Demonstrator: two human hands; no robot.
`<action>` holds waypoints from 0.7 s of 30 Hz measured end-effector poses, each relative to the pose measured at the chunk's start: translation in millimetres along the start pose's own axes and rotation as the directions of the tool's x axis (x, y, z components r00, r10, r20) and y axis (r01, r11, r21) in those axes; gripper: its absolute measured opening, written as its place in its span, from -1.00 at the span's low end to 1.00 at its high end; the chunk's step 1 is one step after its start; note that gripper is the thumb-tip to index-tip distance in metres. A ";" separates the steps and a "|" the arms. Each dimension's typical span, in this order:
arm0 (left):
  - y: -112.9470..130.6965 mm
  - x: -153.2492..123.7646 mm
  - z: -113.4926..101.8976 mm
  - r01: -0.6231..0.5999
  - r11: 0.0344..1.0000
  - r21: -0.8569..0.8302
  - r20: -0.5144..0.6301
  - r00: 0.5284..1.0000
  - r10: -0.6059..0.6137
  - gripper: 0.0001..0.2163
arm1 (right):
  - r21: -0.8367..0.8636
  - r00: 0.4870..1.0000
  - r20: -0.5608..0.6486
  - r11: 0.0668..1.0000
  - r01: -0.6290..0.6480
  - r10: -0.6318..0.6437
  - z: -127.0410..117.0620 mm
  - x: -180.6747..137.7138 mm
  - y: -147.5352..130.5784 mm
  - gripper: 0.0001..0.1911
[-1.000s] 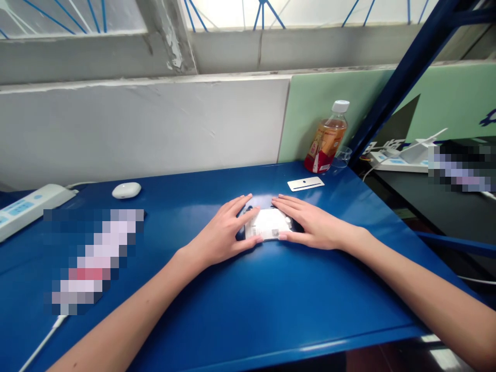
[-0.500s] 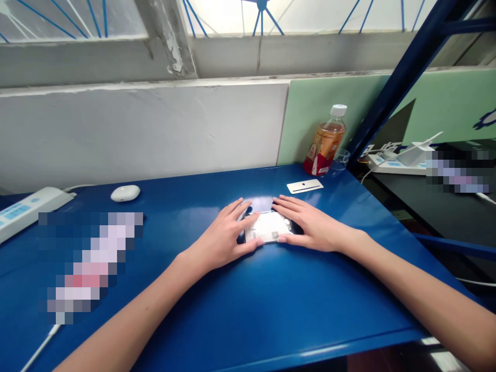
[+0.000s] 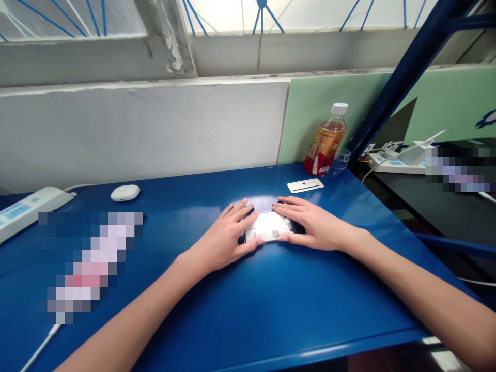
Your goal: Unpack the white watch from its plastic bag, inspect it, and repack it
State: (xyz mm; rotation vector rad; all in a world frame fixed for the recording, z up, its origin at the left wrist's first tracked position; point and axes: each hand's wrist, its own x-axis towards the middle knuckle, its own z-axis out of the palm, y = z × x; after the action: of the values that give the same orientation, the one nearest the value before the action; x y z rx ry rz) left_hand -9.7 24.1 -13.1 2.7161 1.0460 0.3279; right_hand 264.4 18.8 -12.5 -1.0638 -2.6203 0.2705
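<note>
A small white packet (image 3: 267, 226) with a dark edge lies flat on the blue table (image 3: 248, 299), a little past its middle. My left hand (image 3: 220, 238) rests on the packet's left end, fingers stretched out and lying flat, thumb along its near edge. My right hand (image 3: 313, 225) lies on the right end in the same way, fingers extended and pressing down. Both hands touch the packet; neither has lifted it. The packet's two ends are hidden under my fingers.
A bottle of amber drink (image 3: 326, 140) stands at the back right corner, with a white card (image 3: 305, 185) lying in front of it. A white earbud case (image 3: 125, 192) and a power strip (image 3: 27, 209) sit at the left. A blue shelf post (image 3: 403, 72) rises at the right.
My left fingers have drawn in slightly over the packet's left end. The packet and my right hand stay where they were.
</note>
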 end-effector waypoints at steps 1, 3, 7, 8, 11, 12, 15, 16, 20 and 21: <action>-0.4 -0.1 -0.1 0.000 1.000 0.001 0.005 1.000 0.000 -0.44 | 0.000 1.000 0.002 1.000 -0.001 0.001 0.1 0.0 0.1 -0.35; -1.5 -0.1 -1.4 0.009 1.000 0.001 0.009 1.000 -0.009 -0.42 | 0.008 1.000 0.000 1.000 -0.005 0.005 0.3 0.2 0.3 -0.35; -6.7 -0.4 -8.5 0.017 1.000 0.008 0.009 1.000 -0.017 -0.28 | 0.036 1.000 -0.008 0.999 -0.010 0.010 1.3 0.3 1.0 -0.32; -8.4 -0.5 -10.5 0.025 1.000 0.013 0.010 1.000 -0.025 -0.24 | 0.038 1.000 -0.007 0.999 -0.011 0.011 1.6 0.3 1.3 -0.32; -12.9 -0.8 -13.8 0.050 0.999 0.019 0.022 0.998 -0.051 -0.18 | 0.029 1.000 0.001 1.000 -0.011 0.011 1.9 0.3 1.5 -0.30; -14.0 -0.8 -13.8 0.053 0.998 0.018 0.022 0.998 -0.054 -0.17 | 0.022 1.000 0.008 1.000 -0.011 0.011 1.9 0.4 1.3 -0.30; -15.6 -0.7 -11.7 0.059 0.998 0.020 0.020 0.998 -0.059 -0.15 | 0.006 1.000 0.023 1.000 -0.016 0.015 1.4 0.6 0.6 -0.29; -15.8 -0.8 -10.8 0.061 0.998 0.019 0.018 0.998 -0.061 -0.14 | 0.004 1.000 0.025 1.000 -0.018 0.018 1.4 0.6 0.5 -0.28; -17.0 -1.6 -9.5 0.060 0.998 -0.003 0.013 0.998 -0.060 -0.15 | 0.009 0.999 0.025 1.000 -0.025 0.025 1.6 0.0 1.6 -0.29; -17.6 -1.9 -9.6 0.056 0.998 -0.008 0.011 0.998 -0.056 -0.14 | 0.010 0.999 0.024 1.000 -0.025 0.025 1.6 -0.3 2.0 -0.28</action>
State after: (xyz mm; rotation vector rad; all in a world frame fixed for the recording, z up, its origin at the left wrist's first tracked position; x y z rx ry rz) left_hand -24.9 36.7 -9.0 2.6723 1.1125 0.3075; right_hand 265.3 20.0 -14.7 -1.0977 -2.6255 0.3037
